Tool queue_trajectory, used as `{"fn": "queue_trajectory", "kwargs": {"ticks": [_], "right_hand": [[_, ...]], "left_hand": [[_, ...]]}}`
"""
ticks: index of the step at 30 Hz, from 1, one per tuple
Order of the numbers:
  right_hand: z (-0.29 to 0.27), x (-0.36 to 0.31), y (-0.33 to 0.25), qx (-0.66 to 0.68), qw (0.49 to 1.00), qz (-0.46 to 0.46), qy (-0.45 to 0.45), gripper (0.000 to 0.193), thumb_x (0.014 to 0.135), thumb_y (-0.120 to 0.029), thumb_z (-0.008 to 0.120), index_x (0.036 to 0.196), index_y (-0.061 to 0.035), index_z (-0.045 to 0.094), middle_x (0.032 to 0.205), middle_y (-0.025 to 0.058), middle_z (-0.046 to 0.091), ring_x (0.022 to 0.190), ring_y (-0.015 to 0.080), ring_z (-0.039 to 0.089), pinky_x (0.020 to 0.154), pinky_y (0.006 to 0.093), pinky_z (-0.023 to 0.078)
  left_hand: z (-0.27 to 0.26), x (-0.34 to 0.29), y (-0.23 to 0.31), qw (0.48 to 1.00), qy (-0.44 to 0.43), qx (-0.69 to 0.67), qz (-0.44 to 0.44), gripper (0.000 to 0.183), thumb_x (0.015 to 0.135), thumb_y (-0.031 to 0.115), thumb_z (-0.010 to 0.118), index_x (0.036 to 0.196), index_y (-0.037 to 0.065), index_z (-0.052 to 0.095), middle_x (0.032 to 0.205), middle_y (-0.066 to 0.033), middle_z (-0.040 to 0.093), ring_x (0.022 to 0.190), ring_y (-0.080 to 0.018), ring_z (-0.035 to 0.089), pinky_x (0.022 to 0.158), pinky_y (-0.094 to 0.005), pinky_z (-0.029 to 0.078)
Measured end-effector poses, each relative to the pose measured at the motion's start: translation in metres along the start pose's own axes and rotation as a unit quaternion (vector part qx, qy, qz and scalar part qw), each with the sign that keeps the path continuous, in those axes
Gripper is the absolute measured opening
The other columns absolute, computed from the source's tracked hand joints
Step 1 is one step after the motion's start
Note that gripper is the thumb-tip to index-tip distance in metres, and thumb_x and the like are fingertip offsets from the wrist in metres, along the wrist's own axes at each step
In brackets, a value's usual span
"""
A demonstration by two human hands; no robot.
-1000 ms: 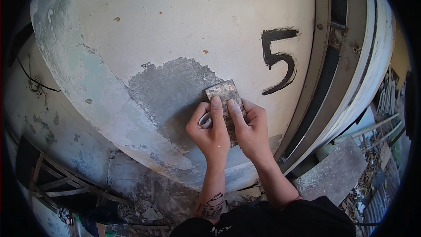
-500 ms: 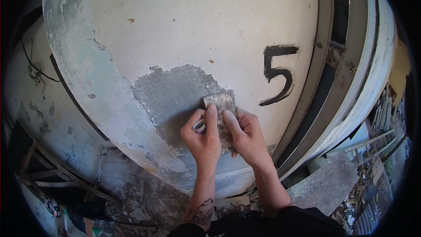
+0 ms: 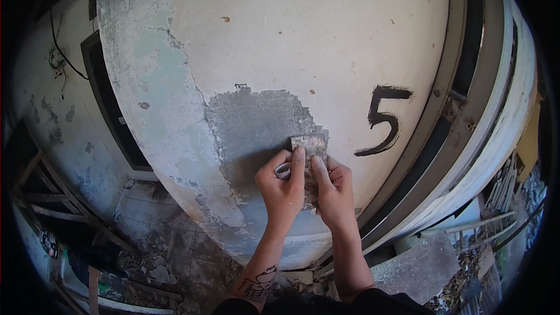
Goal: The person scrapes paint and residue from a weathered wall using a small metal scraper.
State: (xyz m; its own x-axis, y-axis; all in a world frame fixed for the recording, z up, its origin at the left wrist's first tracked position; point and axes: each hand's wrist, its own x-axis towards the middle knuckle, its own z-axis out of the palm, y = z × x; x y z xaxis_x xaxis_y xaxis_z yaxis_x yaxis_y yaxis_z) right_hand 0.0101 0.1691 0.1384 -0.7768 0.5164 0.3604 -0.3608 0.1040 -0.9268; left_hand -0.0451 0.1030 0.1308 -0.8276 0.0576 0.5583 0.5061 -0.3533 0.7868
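Both hands press one small rectangular sanding block (image 3: pixel 309 160) flat against the wall (image 3: pixel 326 41), seen from the head camera. On the left, the left hand (image 3: pixel 284 189) lays its index finger up along the block's left side, its other fingers curled beside it, and a pale ring-like piece (image 3: pixel 283 170) shows between thumb and fingers, though what it is cannot be told. On the right, the right hand (image 3: pixel 332 189) covers the block's lower right part, its index finger reaching up over the face. So the grip is closed around the block from both sides, and only the block's speckled grey-brown upper end shows above the fingertips; its lower end is hidden between the two palms. That upper end lies at the right edge of a grey bare patch (image 3: pixel 256 125) where the pale coat is gone, right where grey meets cream. Right of the block, well apart from it, a black painted numeral (image 3: pixel 385 119) sits on the cream surface, and past that runs a dark door frame (image 3: pixel 461 93). Toward the wall's left edge the coat has flaked to greenish plaster (image 3: pixel 151 81). A tattoo (image 3: pixel 259 280) marks the left forearm. Below, rubble (image 3: pixel 157 256) lies on the ground, with a grey slab (image 3: pixel 417 268) at the lower right.
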Motion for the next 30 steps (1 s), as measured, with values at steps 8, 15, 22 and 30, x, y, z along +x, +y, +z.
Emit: {"fn": "queue_trajectory", "kwargs": {"ticks": [8, 15, 22, 30], "right_hand": [[-0.001, -0.004, -0.010, 0.001, 0.999, 0.044, -0.007, 0.028, 0.093, -0.025, 0.049, 0.078, -0.0019, 0.056, 0.054, -0.0022, 0.050, 0.039, 0.0030, 0.043, 0.029, 0.0202, 0.035], [0.001, -0.001, -0.008, 0.010, 0.999, 0.039, -0.013, 0.028, 0.092, -0.024, 0.050, 0.077, -0.0017, 0.056, 0.054, -0.0019, 0.050, 0.039, 0.0035, 0.043, 0.029, 0.0206, 0.036], [0.004, 0.003, -0.012, 0.014, 1.000, -0.002, -0.017, 0.026, 0.091, -0.023, 0.051, 0.079, -0.0013, 0.058, 0.055, -0.0010, 0.051, 0.039, 0.0035, 0.044, 0.028, 0.0204, 0.033], [0.007, 0.005, -0.017, 0.042, 0.999, 0.002, -0.029, 0.028, 0.091, -0.023, 0.051, 0.074, -0.0019, 0.056, 0.054, -0.0012, 0.050, 0.038, 0.0036, 0.042, 0.027, 0.0209, 0.033]], "left_hand": [[0.004, 0.002, 0.009, 1.000, -0.008, -0.029, -0.009, 0.035, 0.088, 0.016, 0.059, 0.058, 0.003, 0.048, 0.053, 0.0091, 0.037, 0.052, 0.0010, 0.029, 0.043, -0.0205, 0.020], [-0.006, 0.004, 0.007, 0.999, -0.037, -0.012, -0.006, 0.034, 0.089, 0.018, 0.058, 0.060, 0.003, 0.049, 0.054, 0.0092, 0.037, 0.052, 0.0008, 0.029, 0.044, -0.0206, 0.020], [-0.005, 0.010, 0.010, 0.999, -0.034, 0.004, 0.018, 0.033, 0.088, 0.019, 0.059, 0.061, 0.001, 0.051, 0.053, 0.0090, 0.037, 0.051, 0.0000, 0.028, 0.043, -0.0221, 0.020], [-0.009, 0.013, 0.014, 0.999, -0.038, 0.005, 0.000, 0.031, 0.087, 0.017, 0.059, 0.062, 0.002, 0.053, 0.053, 0.0084, 0.040, 0.049, 0.0002, 0.031, 0.043, -0.0207, 0.022]]}}
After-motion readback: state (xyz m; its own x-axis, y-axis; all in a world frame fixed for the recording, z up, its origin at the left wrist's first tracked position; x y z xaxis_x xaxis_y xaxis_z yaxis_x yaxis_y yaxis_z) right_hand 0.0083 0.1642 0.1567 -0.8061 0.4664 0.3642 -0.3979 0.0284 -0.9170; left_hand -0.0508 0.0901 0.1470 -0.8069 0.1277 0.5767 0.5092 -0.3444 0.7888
